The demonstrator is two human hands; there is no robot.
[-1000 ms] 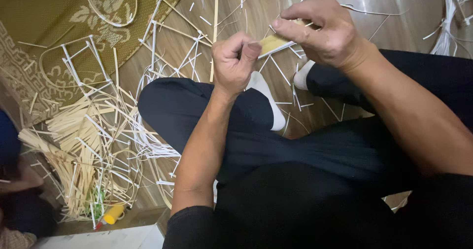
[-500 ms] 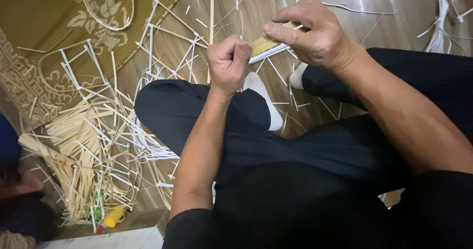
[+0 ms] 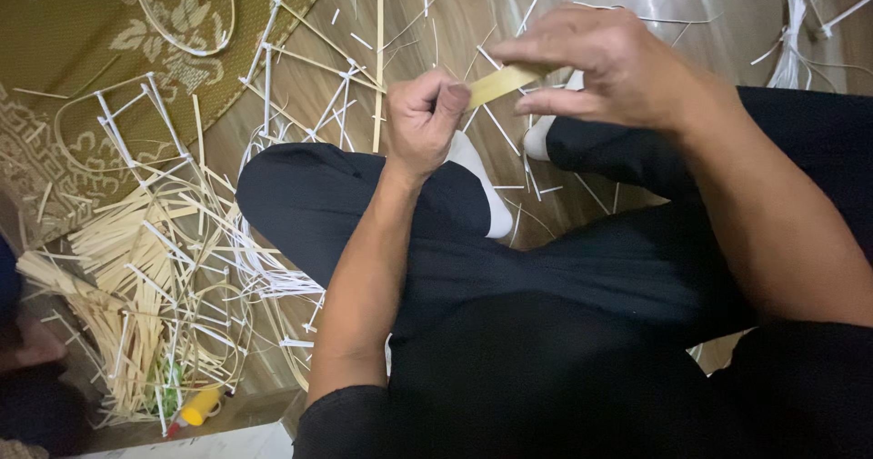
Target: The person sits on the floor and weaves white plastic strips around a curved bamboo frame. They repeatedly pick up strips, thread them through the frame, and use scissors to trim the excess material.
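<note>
My left hand (image 3: 426,118) is closed in a fist over my crossed legs, gripping a thin upright bamboo stick (image 3: 378,68) and one end of a flat yellowish bamboo strip (image 3: 503,83). My right hand (image 3: 611,68) pinches the other end of that strip between thumb and fingers, just right of the left fist. The strip runs slanted between both hands. Black trousers (image 3: 564,268) and white socks (image 3: 482,182) lie below the hands.
A heap of bamboo splints and white-tipped sticks (image 3: 155,268) covers the wooden floor at left, beside a patterned olive rug (image 3: 100,50). A small yellow bottle (image 3: 200,407) lies at lower left. Another person's dark clothing (image 3: 27,395) shows at the left edge. More strips (image 3: 809,23) lie top right.
My right hand has slid to the right along the strip, away from the left fist, so more of the strip shows between them. The view shifted slightly.
</note>
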